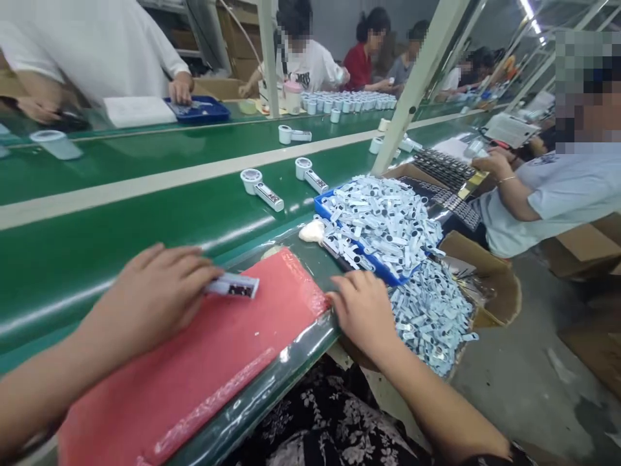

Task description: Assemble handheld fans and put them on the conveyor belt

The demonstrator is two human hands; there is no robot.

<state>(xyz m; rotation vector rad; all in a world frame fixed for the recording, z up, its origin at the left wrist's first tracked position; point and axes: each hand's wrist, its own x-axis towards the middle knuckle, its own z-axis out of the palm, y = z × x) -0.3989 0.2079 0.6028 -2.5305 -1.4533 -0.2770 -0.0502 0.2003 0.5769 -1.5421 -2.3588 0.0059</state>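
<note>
My left hand (155,298) is closed around a pale blue plastic handle (237,285) with a dark circuit strip showing on its side. It holds the part just over the red mat (233,343). My right hand (366,310) is at the mat's right corner, fingers curled; whatever they may hold is hidden. Beside that hand, a blue tray (356,249) is heaped with small pale blue plastic pieces (383,213). More such pieces (429,310) fill a cardboard box below. A whitish lump (312,231) lies at the tray's near left corner.
Assembled cup-and-handle units (262,188) lie on the green conveyor belt (194,220). A slanted metal post (422,77) rises beyond the tray. A co-worker (548,188) sits at right; other people work across the belt near rows of cups (349,101).
</note>
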